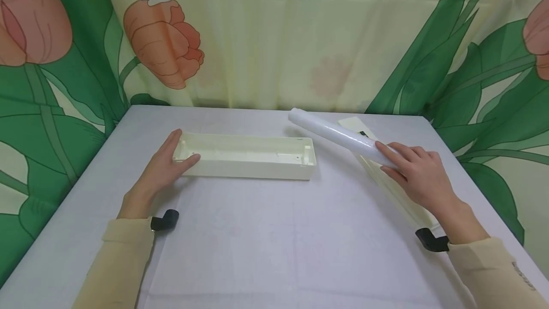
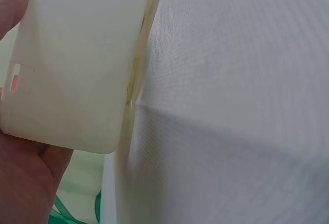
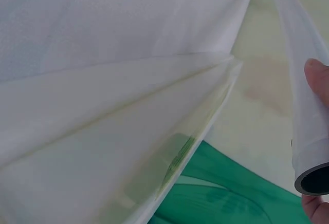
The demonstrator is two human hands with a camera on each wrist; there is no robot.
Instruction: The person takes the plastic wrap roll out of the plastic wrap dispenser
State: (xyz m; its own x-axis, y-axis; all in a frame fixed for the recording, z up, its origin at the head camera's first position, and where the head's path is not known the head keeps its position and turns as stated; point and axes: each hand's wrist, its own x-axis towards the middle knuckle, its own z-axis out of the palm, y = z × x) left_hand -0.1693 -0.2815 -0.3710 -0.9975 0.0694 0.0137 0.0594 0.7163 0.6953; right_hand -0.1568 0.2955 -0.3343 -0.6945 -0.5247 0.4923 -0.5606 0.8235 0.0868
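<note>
A long cream plastic box [image 1: 249,169] with an open top lies on the table. Its left end is held by my left hand [image 1: 160,168], thumb over the near wall. The left wrist view shows the box's end wall [image 2: 77,70] close up. My right hand [image 1: 422,175] grips one end of a roll of clear plastic film [image 1: 334,133], tilted and raised above the table, to the right of the box. In the right wrist view, the film roll [image 3: 308,106] shows a dark hollow core. Under it lies a long cream cover-like strip [image 1: 399,194].
A white cloth [image 1: 257,242] covers the table. Behind it and at both sides hangs a curtain [image 1: 274,37] with a tulip print. Both wrists carry black camera mounts, the left mount [image 1: 165,221] and the right mount [image 1: 431,241].
</note>
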